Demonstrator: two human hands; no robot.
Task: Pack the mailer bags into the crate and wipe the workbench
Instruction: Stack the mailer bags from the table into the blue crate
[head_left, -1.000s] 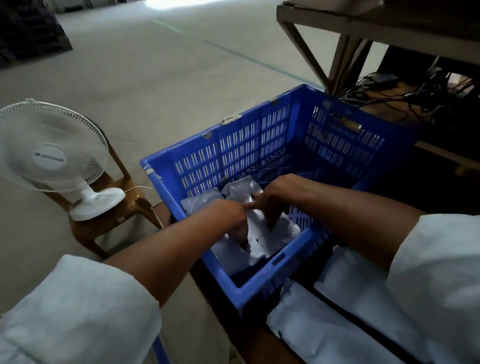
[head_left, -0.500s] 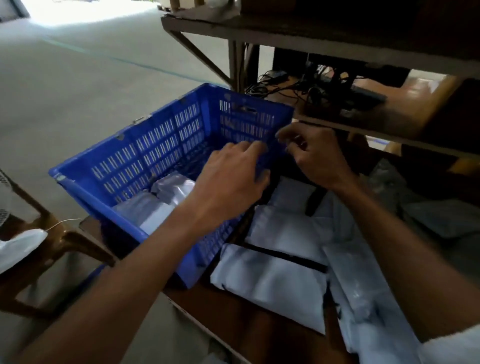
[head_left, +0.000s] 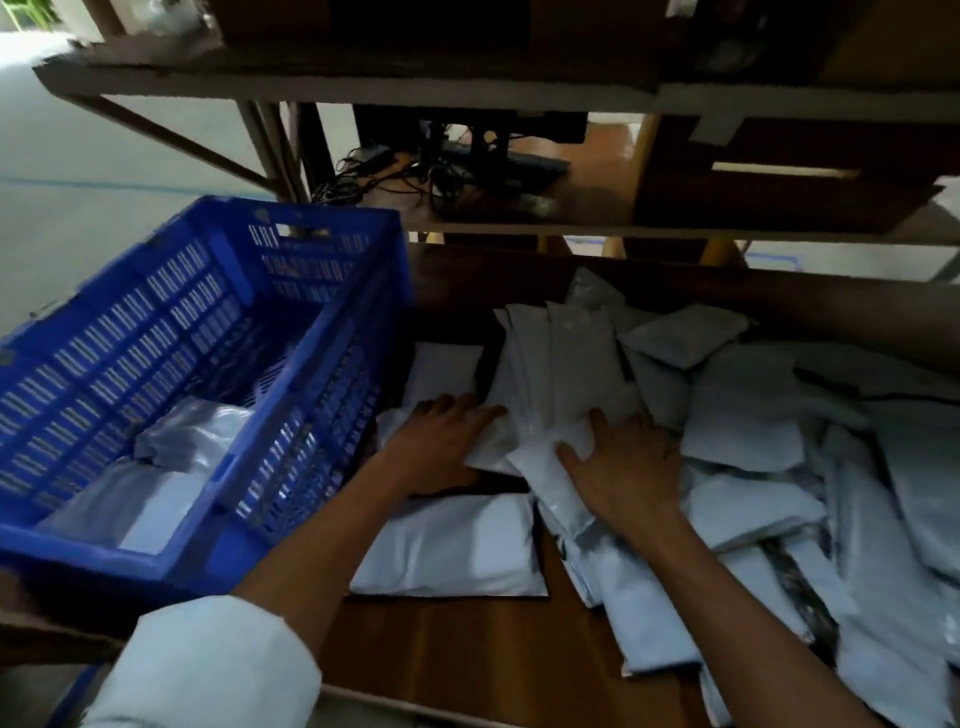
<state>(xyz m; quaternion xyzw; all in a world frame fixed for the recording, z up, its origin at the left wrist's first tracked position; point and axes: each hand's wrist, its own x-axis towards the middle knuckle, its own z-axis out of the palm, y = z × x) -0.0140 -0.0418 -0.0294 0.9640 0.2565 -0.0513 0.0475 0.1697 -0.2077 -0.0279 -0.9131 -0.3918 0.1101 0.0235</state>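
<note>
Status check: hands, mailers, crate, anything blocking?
Both hands, left and right, closing on one mailer bundle. Crate holds a few; many bags remain on workbench. Nothing blocking.

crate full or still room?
Mostly empty: the blue crate holds a few mailer bags at its near end; bare floor shows beyond.

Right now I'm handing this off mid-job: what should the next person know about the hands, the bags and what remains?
Left hand: on the left edge of a bundle of mailer bags on the workbench.
Right hand: pressing the same bundle's right side; no closed grip visible.
Blue crate: at the bench's left, a few bags inside, mostly unfilled.
Left: a large pile of bags remains on the bench; wiping not begun, no cloth visible.
</note>
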